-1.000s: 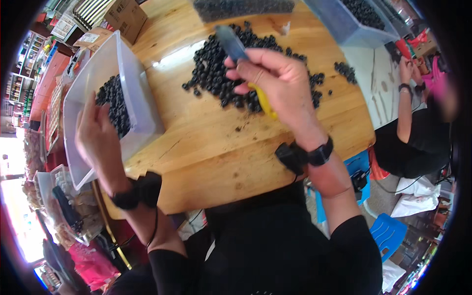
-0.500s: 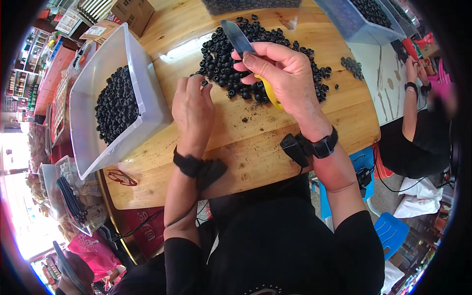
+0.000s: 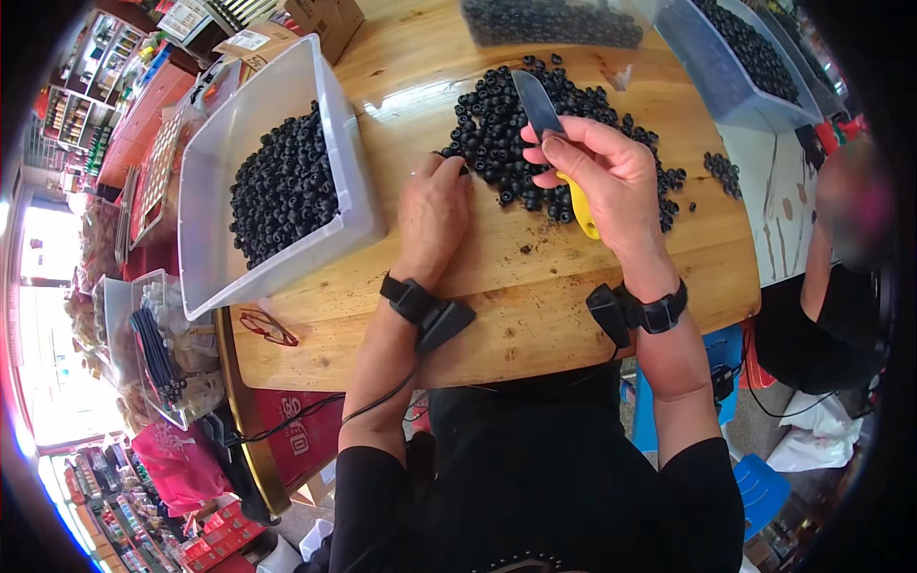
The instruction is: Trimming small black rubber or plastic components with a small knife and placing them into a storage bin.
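Knife (image 3: 537,103), yellow handle, is over the pile (image 3: 501,134) of small round black pieces on the wood table (image 3: 506,339), blade up and away from the wearer. Right hand (image 3: 611,177) has it pinched between thumb and index, other fingers loosely bent. Left hand (image 3: 435,220) mostly closed at the pile's left edge; can't tell if it has a piece. Clear bin (image 3: 358,191) of black pieces to its left, red glasses (image 3: 268,328) near the table's left edge.
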### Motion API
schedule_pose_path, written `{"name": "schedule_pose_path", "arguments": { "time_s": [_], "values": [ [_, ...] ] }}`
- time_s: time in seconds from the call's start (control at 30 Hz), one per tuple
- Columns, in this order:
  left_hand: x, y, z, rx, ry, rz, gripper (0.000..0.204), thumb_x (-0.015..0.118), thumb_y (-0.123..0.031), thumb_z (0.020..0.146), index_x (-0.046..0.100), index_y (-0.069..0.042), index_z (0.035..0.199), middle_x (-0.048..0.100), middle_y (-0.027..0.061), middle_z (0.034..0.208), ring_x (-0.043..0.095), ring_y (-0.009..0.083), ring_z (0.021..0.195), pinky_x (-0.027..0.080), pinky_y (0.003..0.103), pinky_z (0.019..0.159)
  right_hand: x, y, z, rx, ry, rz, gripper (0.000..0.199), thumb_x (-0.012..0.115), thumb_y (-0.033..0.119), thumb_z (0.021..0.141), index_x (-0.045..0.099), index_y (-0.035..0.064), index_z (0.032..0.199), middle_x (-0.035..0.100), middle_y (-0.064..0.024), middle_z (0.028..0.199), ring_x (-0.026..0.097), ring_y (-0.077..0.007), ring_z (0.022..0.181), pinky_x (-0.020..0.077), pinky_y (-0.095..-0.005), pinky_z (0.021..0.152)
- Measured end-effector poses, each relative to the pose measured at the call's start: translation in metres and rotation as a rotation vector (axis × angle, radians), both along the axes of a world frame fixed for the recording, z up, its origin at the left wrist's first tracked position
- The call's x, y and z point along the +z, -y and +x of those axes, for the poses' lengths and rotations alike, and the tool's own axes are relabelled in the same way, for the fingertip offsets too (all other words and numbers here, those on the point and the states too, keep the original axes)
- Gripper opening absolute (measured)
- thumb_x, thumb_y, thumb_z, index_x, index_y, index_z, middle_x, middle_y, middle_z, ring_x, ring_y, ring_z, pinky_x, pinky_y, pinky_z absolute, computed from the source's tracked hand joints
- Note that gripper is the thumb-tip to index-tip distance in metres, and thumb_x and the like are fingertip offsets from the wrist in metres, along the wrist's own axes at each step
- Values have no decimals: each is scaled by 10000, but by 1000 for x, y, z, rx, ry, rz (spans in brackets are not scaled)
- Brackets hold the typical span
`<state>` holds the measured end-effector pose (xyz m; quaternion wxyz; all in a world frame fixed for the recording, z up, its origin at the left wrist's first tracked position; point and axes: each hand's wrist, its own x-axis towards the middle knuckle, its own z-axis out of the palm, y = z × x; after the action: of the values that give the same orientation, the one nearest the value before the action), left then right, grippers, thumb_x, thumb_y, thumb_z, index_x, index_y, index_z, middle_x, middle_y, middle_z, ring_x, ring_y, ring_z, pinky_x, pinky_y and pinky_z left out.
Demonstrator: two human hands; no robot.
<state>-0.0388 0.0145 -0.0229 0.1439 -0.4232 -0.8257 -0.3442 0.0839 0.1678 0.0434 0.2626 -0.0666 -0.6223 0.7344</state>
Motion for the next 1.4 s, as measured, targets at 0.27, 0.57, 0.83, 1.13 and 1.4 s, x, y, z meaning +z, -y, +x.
{"name": "schedule_pose_path", "arguments": {
  "time_s": [0.27, 0.57, 0.83, 1.13, 1.4],
  "values": [
    [30, 5, 25, -290, 706, 476, 156, 560, 0, 877, 623, -4, 1020, 656, 78, 956, 623, 167, 854, 498, 293, 771, -1, 6, -3, 62, 81, 52, 197, 578, 17, 878, 630, -23, 1064, 646, -96, 1022, 646, -168, 873, 554, -261, 669],
    [25, 2, 31, -482, 1107, 738, 275, 586, 55, 852, 603, 1, 1122, 629, 47, 967, 594, 118, 859, 498, 240, 788, -6, 10, -5, 125, 120, 108, 150, 617, 26, 857, 650, -30, 992, 630, -48, 928, 642, -116, 804, 533, -208, 625],
    [21, 8, 29, -398, 887, 735, 275, 605, 97, 817, 626, -7, 1070, 565, 17, 963, 552, 102, 882, 469, 228, 812, -8, 15, -6, 156, 148, 207, 149, 615, 1, 848, 655, -23, 989, 634, -55, 910, 635, -121, 797, 544, -229, 655],
    [31, 10, 33, -437, 915, 717, 225, 578, 96, 832, 616, 11, 1037, 553, 47, 1005, 557, 118, 918, 470, 240, 831, -9, 15, -5, 96, 66, 163, 177, 591, -39, 848, 653, -21, 1013, 623, -80, 965, 639, -139, 812, 548, -225, 660],
    [24, 12, 33, -522, 968, 716, 287, 561, 87, 844, 596, 15, 1120, 580, 59, 1014, 580, 130, 885, 476, 244, 827, -1, 12, -2, 115, 14, 287, 222, 595, -65, 831, 643, -18, 1042, 604, -77, 1033, 638, -133, 798, 564, -226, 677]
  ]
}}
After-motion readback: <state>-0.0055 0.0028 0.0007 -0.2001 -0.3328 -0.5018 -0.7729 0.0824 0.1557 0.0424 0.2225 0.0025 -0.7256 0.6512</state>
